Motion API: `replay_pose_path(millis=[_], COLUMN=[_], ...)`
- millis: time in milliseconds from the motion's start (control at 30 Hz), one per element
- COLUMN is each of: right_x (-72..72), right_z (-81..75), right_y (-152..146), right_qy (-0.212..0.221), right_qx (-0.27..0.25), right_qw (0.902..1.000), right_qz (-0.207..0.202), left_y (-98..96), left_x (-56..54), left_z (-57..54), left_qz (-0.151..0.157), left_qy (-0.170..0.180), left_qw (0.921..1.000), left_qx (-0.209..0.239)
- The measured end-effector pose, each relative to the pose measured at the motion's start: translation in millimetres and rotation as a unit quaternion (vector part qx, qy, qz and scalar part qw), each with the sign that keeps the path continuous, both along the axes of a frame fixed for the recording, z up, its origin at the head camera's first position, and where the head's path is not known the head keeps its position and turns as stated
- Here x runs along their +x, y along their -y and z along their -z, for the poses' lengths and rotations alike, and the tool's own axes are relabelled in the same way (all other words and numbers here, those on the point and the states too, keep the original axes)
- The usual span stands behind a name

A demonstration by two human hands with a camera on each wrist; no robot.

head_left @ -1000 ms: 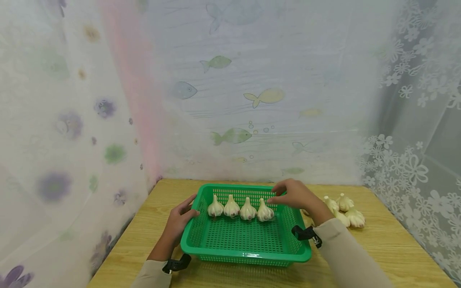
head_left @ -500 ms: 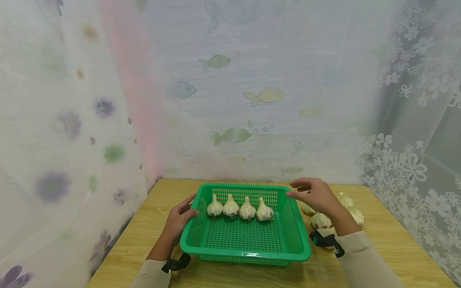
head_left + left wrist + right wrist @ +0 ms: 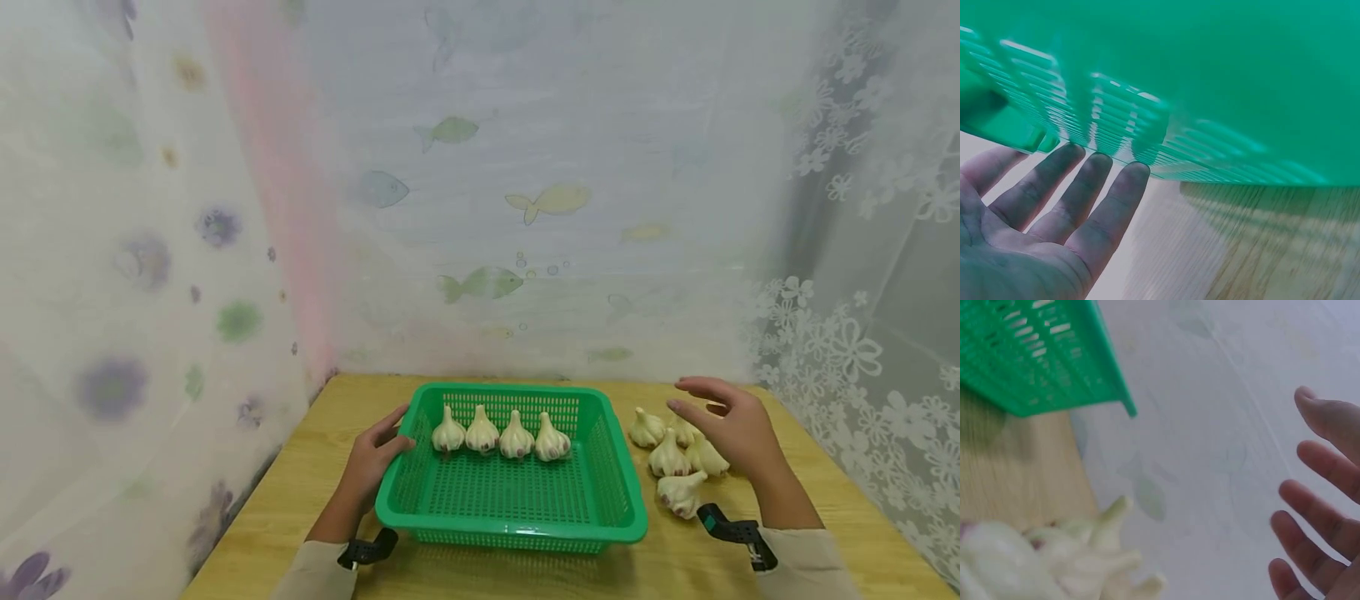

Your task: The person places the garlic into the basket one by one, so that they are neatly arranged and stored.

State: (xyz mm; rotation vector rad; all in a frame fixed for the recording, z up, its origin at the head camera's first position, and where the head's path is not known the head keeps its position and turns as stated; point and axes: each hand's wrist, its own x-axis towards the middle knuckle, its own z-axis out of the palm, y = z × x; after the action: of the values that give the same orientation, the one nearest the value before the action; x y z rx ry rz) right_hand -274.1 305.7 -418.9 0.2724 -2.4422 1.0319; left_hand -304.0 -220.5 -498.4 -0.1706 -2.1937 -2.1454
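Head view, lower centre of the frame: four garlic bulbs (image 3: 482,433) stand side by side inside a green basket (image 3: 517,530), lined up toward its far wall. Creamy white and plump, they rise into slender pale necks, with purplish marks low on their sides; the rightmost leans slightly left. The basket is a shallow plastic rectangle with a slotted floor, pierced walls and a smooth, glossy rim.

At the basket's left side, a person's left hand (image 3: 372,458) grips it, thumb over the rim and fingers against the outer wall; the left wrist view shows four fingertips at the slotted side. To the right of the basket, more garlic, the loose pile (image 3: 669,457), sits in a cluster, five bulbs visible, the nearest on its side with its neck pointing right. The right hand (image 3: 731,425) hangs at the pile's right edge in the frame, thumb and fingers parted and holding nothing; the right wrist view shows it apart from the blurred bulbs at lower left.

Black straps (image 3: 738,533) circle both wrists below beige sleeves (image 3: 806,562). Beneath everything is a wood-grain table (image 3: 307,454), backed by a pale curtain (image 3: 480,208) printed with fish.
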Motion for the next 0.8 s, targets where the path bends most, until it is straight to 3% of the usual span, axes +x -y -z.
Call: replay_pose_path(millis=[200, 400, 800], right_x=[6.0, 1.5, -6.1], right_z=[20.7, 43.9, 79.9], right_y=[-31, -58, -82], right_qy=[-0.004, 0.039, 0.152], right_qx=[-0.044, -0.094, -0.194], right_qw=[0.9963, 0.9851, 0.9548], right_qz=[0.074, 0.139, 0.166], left_y=[-0.9, -0.2, 0.8], left_x=[1.4, 0.5, 2.6], left_z=[-0.1, -0.6, -0.8], left_qz=[0.001, 0.003, 0.006], left_qy=[0.001, -0.004, 0.0], left_qw=[1.0, 1.0, 0.9999], left_qx=[-0.006, -0.008, -0.009])
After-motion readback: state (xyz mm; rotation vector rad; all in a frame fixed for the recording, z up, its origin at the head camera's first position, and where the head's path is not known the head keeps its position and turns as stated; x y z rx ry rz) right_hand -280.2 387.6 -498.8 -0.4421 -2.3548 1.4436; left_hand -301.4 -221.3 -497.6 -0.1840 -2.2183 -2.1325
